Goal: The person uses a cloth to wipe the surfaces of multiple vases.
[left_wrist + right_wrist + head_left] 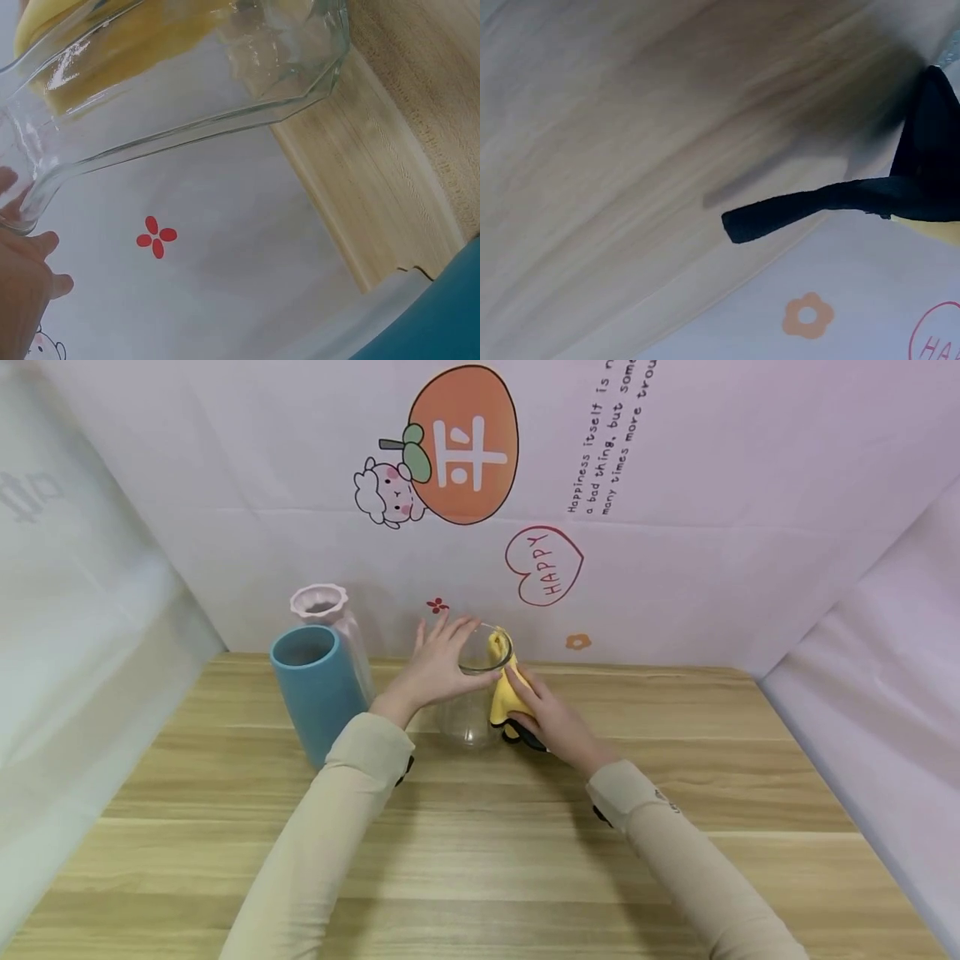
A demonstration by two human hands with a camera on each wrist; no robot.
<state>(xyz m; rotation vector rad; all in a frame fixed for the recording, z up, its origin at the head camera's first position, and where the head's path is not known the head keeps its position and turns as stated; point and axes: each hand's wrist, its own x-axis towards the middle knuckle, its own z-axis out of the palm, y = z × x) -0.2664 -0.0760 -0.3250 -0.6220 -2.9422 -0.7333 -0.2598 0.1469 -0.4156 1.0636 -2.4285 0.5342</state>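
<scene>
A clear glass vase stands on the wooden table near the back wall. My left hand grips it by the rim from the left, thumb in front and fingers behind. On the vase's other side, my right hand holds a yellow cloth with black edging against the glass; some yellow shows at the mouth. Through the angular glass body, the left wrist view shows the yellow cloth. A black strip hangs out in the right wrist view, where the right hand itself is out of sight.
Left of the glass vase stand a blue vase and, behind it, a pale pink vase with a wavy rim. A printed white backdrop rises at the table's back edge. White cloth walls flank both sides of the table.
</scene>
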